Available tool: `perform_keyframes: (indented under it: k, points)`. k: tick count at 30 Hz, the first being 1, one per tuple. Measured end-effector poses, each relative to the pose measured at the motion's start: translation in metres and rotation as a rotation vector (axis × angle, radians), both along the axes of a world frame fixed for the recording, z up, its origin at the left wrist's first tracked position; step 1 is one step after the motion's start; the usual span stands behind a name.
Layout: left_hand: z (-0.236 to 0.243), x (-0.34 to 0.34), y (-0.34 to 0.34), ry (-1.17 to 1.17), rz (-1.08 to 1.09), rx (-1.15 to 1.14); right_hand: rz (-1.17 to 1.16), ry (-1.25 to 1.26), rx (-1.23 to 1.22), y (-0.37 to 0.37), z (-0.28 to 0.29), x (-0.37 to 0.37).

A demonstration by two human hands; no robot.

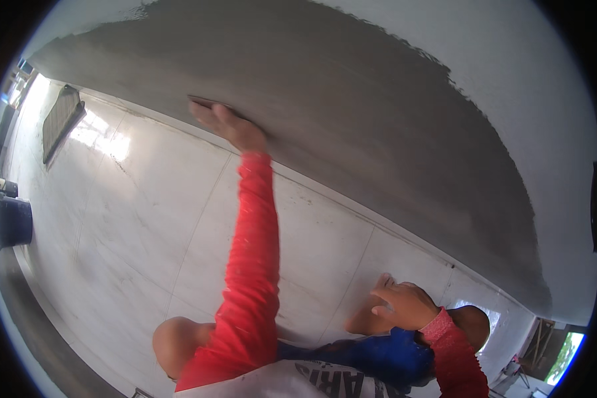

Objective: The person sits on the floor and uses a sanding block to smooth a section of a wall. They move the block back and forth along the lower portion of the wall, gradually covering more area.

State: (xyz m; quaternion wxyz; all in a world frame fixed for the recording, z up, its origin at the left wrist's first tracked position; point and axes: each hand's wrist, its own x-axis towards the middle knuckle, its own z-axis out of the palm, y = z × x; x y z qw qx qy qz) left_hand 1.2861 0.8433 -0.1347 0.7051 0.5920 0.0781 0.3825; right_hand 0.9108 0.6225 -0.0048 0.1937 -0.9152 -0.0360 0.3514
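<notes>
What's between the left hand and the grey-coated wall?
A thin flat dark piece, held by the left hand at the grey-coated wall. Its edge shows in the head view; exact kind unclear.

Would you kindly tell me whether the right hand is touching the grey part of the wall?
No, the right hand is down by the bent leg, apart from the grey patch.

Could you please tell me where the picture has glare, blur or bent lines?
Head view: bright glare on the white floor at upper left; head view: left hand looks slightly soft; head view: dark strip at lower left bends, fisheye-style.
</notes>
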Motion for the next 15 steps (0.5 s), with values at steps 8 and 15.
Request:
perform_keyframes:
  k: [8,15]
  points:
    - [-0.013,-0.125,-0.148,0.181,-0.179,-0.112,0.071,0.162,0.053,-0.014,0.015,-0.03]
    - [-0.121,-0.245,-0.224,0.294,-0.409,0.21,0.152,-0.275,0.243,0.018,0.018,0.001]
